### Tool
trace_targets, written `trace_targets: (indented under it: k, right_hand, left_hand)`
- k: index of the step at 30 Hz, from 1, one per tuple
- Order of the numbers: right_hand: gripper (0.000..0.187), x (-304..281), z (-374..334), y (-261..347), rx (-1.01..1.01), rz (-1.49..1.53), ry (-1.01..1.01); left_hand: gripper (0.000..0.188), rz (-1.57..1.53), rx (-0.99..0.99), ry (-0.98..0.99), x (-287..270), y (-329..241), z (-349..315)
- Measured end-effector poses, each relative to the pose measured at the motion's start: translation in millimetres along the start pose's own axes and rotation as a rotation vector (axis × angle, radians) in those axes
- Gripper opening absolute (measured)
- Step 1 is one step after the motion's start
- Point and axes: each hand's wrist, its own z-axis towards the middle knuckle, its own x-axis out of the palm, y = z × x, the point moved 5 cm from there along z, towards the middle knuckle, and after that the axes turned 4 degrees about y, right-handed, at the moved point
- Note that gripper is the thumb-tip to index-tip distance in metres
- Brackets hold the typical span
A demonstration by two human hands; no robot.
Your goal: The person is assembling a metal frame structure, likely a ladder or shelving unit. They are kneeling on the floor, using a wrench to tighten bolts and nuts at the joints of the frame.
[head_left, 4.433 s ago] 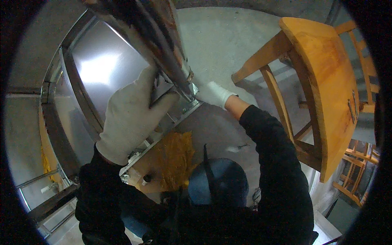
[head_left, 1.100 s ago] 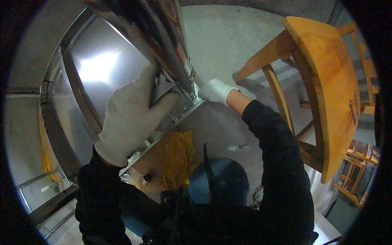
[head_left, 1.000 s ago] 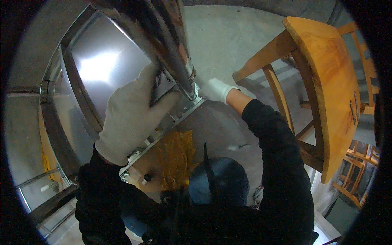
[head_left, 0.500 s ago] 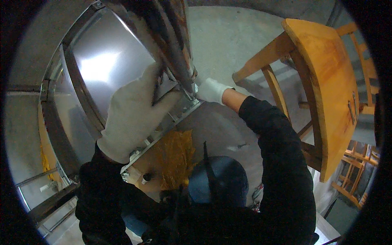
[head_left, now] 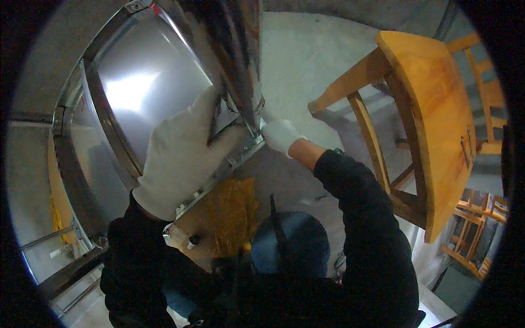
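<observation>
A metal frame (head_left: 115, 139) with a shiny sheet panel (head_left: 147, 71) stands tilted at the left. My left hand (head_left: 178, 153), in a white glove, lies against the panel beside the frame's lower rail (head_left: 210, 186). Its thumb reaches along that rail, apart from the fingers, which stretch upward. At the rail's far right end, by the frame's corner, my right hand (head_left: 281, 136) is closed, also in a white glove. Its fingertips meet the metal near the corner; whatever they pinch is hidden. A dark glossy upright part (head_left: 240, 54) rises from this corner.
To the right stands a wooden stool (head_left: 432, 131), with more wooden furniture (head_left: 470, 235) behind it. Yellow-brown sheeting (head_left: 232, 210) lies below the rail, close to my knee (head_left: 290, 243). Metal bars (head_left: 71, 273) cross the lower left.
My right hand has shifted slightly down, and its wrist has dropped, while staying by the frame's corner. My left hand keeps nearly the same place on the frame.
</observation>
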Motion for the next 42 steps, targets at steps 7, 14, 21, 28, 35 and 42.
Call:
trace_targets:
  k: [7, 14, 21, 28, 35, 42]
  right_hand:
    - [0.03, 33, 6, -23, 0.328, 0.622, 0.078]
    - [0.029, 54, -31, -13, 0.639, 1.16, -0.398]
    - [0.031, 59, -14, 32, 0.892, 1.584, -0.511]
    - [0.027, 88, -7, 15, 0.635, 1.722, -0.651]
    - [0.028, 36, -47, -46, 0.498, 0.83, -0.287]
    - [0.024, -26, -48, -25, 0.289, 0.469, -0.12]
  left_hand:
    - [0.052, 0.024, 0.025, -0.026, 3, -1, 1]
    - [0.051, 0.004, 0.037, -0.04, 2, -4, 1]
    - [0.051, 0.043, -0.03, 0.016, 7, 0, 3]
    - [0.051, -0.002, 0.016, -0.015, 6, -2, 4]
    - [0.051, -0.024, 0.009, -0.014, 8, -1, 6]
    - [0.05, -0.018, 0.008, -0.027, 8, 2, 2]
